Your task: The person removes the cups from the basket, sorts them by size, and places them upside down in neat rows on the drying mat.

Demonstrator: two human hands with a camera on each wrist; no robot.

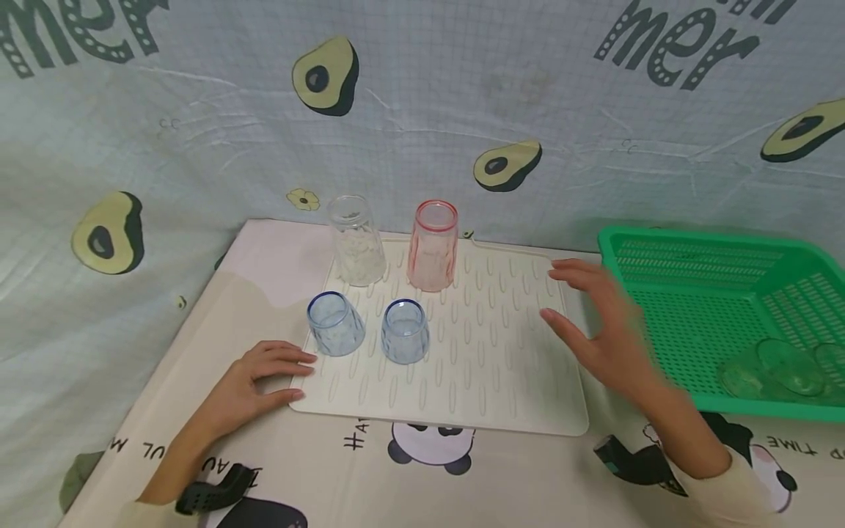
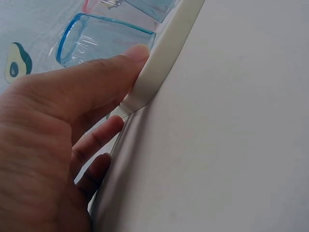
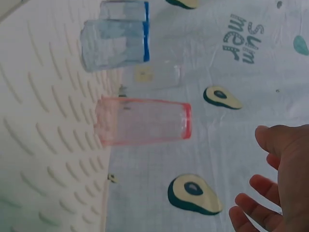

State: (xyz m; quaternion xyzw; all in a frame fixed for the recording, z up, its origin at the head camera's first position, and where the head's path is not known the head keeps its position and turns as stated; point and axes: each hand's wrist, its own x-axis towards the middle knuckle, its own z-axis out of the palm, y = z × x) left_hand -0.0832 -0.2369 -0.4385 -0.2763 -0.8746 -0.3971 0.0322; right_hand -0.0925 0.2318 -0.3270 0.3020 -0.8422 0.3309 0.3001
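A white ridged drying mat [image 1: 535, 396] holds a clear tall glass [image 1: 359, 253], a pink-rimmed tall glass [image 1: 433, 253] and two short blue-rimmed glasses, one at left [image 1: 338, 330] and one nearer the middle [image 1: 405, 334]. My left hand [image 1: 254, 381] is at the mat's left front corner. In the left wrist view its thumb [image 2: 137, 53] lies on the mat's raised edge, close to a blue-rimmed glass [image 2: 104, 41]. Over the mat's right edge hovers my right hand [image 1: 604, 330], fingers and thumb spread apart, nothing between them.
To the right stands a green plastic basket [image 1: 680, 308] with glasses [image 1: 788, 367] lying in its front right part. Behind the mat hangs an avocado-print cloth [image 1: 422, 103]. The table cover [image 1: 515, 469] has panda prints.
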